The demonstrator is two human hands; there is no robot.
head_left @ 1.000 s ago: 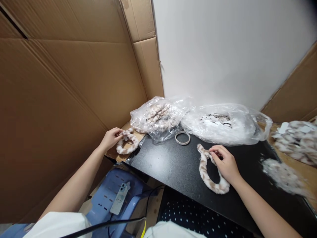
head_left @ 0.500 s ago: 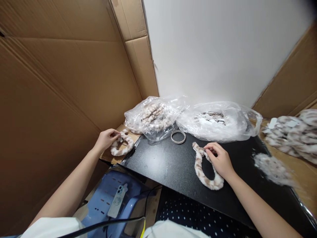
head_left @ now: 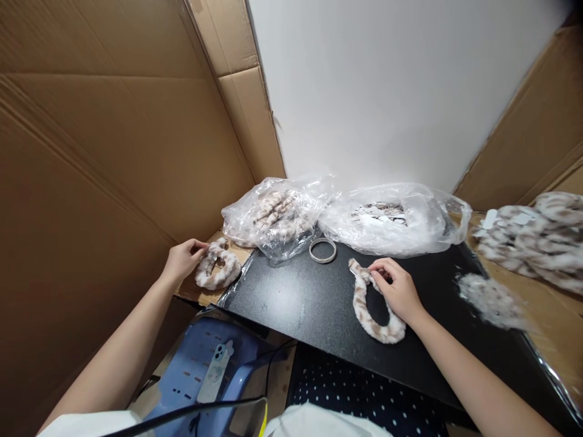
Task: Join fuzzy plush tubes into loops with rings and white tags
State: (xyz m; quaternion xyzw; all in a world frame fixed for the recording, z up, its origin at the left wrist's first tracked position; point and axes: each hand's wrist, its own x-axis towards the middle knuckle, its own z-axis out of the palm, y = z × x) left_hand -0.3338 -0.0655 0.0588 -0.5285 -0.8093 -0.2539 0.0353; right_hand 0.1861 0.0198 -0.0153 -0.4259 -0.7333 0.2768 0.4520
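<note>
2 furry headbands lie near the tape ring (head_left: 322,250). The left hand (head_left: 181,260) pinches the left headband (head_left: 215,271) left of it; the right hand (head_left: 397,290) grips the right headband (head_left: 367,311) just right.

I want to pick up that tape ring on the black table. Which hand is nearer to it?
Right. The right hand rests just beside the tape ring; the left hand is farther off, at a furry loop.

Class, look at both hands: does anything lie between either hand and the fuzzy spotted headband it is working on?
Nothing visible does. The left hand already touches one headband on the cardboard; the right hand rests on the other headband on the black table.
</note>
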